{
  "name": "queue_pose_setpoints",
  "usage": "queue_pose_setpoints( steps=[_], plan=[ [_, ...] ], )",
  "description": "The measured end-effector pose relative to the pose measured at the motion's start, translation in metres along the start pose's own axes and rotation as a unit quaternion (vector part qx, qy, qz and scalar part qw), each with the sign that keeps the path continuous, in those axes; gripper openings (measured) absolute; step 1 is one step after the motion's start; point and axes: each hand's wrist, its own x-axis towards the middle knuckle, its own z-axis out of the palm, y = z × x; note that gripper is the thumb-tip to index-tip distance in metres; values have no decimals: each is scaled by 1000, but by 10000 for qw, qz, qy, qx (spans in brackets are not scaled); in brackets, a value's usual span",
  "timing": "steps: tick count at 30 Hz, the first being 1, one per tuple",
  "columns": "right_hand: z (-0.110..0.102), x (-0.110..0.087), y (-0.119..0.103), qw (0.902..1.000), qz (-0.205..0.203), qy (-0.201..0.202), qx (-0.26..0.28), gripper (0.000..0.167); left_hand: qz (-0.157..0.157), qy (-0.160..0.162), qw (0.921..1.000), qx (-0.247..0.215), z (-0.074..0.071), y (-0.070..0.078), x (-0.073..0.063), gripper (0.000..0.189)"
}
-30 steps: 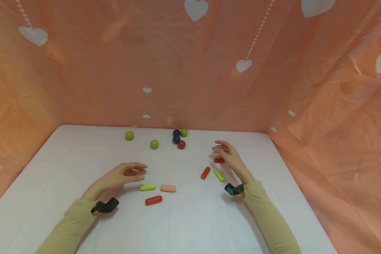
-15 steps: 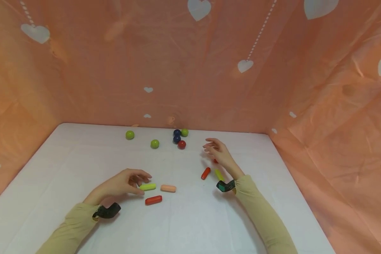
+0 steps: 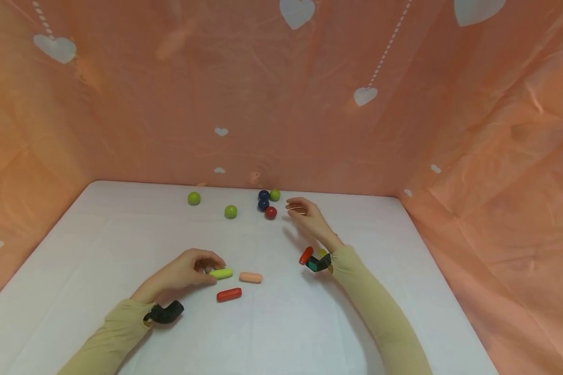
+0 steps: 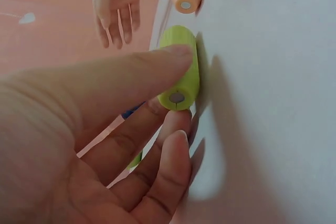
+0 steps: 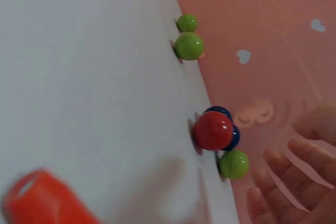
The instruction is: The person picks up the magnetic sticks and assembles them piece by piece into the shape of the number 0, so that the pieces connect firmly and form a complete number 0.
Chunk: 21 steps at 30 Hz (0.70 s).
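My left hand [image 3: 187, 268] holds a short yellow-green rod [image 4: 178, 77] between thumb and fingers. A grey disc is set in the rod's near end. Beside it lie a peach rod [image 3: 251, 277] and a red rod [image 3: 229, 295]. My right hand [image 3: 309, 216] hovers over the far right with loosely bent fingers and nothing in them. Just left of its fingertips is a glossy red ball [image 5: 212, 130], close to two dark blue balls [image 3: 263, 204] and a green ball [image 5: 234, 164].
Two more green balls, one left [image 3: 194, 198] and one nearer [image 3: 231, 211], stand at the back. Below my right wrist a red rod [image 3: 306, 255] lies, with a yellow-green rod [image 3: 322, 253] mostly hidden. Pink cloth [image 3: 244, 104] rises behind the white table [image 3: 281, 333].
My left hand has come down and right onto the yellow-green rod and taken it between thumb and fingers. My right hand has moved left and away from me, toward the red ball.
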Motion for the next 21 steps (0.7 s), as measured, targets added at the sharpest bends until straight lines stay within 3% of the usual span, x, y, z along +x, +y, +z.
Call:
queue_pose_setpoints(
  steps=[5,13,21],
  plan=[
    [10,14,7,9994,-193,-226,-155,39,-128,13,9997,-220,0,-2,0,29],
    [25,40,47,9990,-117,-276,-345,37,-147,115,9992,-351,0,-1,-1,29],
    [35,45,57,9989,-83,-337,-318,36,-91,196,9975,-678,-5,-7,0,31]
  ],
)
